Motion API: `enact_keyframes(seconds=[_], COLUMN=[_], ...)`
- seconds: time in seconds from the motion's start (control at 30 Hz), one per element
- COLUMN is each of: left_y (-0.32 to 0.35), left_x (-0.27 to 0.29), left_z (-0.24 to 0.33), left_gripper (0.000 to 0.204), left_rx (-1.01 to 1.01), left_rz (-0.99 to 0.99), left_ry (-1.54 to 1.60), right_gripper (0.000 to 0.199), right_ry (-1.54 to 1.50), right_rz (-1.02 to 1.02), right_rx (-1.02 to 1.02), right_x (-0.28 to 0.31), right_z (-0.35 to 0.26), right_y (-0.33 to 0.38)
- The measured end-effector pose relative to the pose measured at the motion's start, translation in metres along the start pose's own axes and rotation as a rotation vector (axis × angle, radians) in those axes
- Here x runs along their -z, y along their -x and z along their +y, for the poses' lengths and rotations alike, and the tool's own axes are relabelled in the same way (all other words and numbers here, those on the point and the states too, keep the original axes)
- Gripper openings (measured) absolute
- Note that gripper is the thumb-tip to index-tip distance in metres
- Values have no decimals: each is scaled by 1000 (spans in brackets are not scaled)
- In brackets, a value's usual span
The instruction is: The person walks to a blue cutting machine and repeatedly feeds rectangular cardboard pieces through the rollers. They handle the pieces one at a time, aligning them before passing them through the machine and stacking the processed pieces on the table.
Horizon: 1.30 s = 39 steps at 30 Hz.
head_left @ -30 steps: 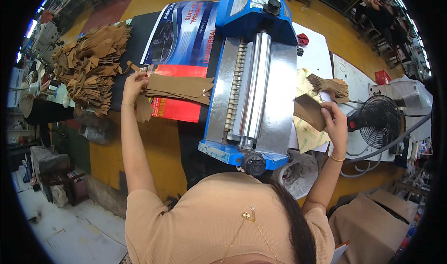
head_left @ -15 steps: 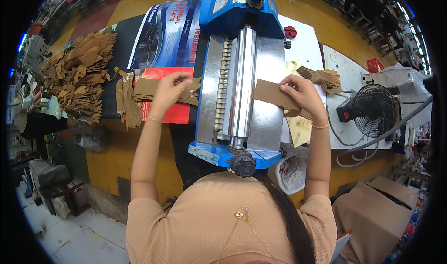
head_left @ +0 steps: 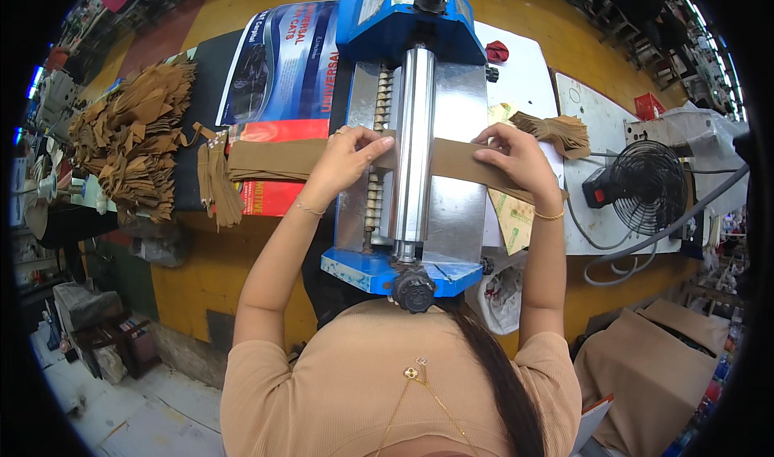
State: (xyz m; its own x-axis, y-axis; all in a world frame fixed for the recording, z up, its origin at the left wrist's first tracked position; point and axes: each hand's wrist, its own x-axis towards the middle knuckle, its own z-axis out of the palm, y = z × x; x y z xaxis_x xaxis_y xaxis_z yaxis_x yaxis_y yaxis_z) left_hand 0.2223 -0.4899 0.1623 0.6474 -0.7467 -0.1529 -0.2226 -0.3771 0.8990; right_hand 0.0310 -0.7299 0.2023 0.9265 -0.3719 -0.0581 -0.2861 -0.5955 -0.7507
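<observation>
A blue roller machine with a shiny metal roller stands in front of me. On the roller's left side, my left hand pinches the end of a brown strip between thumb and fingers. Right of the roller, my right hand has thumb and fingertips closed on a flat brown piece that lies against the roller. Whether the two brown parts are one piece under the roller is hidden. A pile of brown strips lies left of the machine, partly behind my left wrist.
A big heap of brown pieces and a smaller bundle lie at the left. Another brown bundle rests at the right, near a black fan with a grey cable. Black knobs stick out from the machine.
My left hand has moved right, from over the strip pile to the roller's left side, and now grips brown material there. My right hand stays on its piece at the roller's right.
</observation>
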Motion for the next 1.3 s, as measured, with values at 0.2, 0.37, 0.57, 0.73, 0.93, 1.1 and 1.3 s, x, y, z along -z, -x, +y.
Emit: enact_keyframes(seconds=[0.2, 0.37, 0.57, 0.73, 0.93, 1.1, 1.3], left_y=[6, 10, 21, 32, 51, 67, 83], left_x=[16, 41, 69, 88, 109, 129, 154], left_z=[-11, -15, -19, -15, -2, 9, 37], left_gripper=[37, 34, 33, 36, 35, 32, 30], left_rx=[177, 146, 149, 123, 69, -11, -88], left_rz=[-30, 88, 170, 264, 353, 436, 506], left_ry=[520, 514, 505, 566, 646, 642, 622], right_gripper=[21, 25, 31, 29, 15, 11, 17], right_ry=[-118, 322, 520, 563, 424, 244, 153], right_rz=[211, 291, 324, 321, 349, 409, 447], right_rx=[-195, -337, -323, -295, -214, -161, -142], right_x=[15, -4, -27, -23, -14, -2, 12], right_z=[77, 135, 140, 135, 138, 119, 85], right_y=[35, 59, 71, 69, 68, 71, 68])
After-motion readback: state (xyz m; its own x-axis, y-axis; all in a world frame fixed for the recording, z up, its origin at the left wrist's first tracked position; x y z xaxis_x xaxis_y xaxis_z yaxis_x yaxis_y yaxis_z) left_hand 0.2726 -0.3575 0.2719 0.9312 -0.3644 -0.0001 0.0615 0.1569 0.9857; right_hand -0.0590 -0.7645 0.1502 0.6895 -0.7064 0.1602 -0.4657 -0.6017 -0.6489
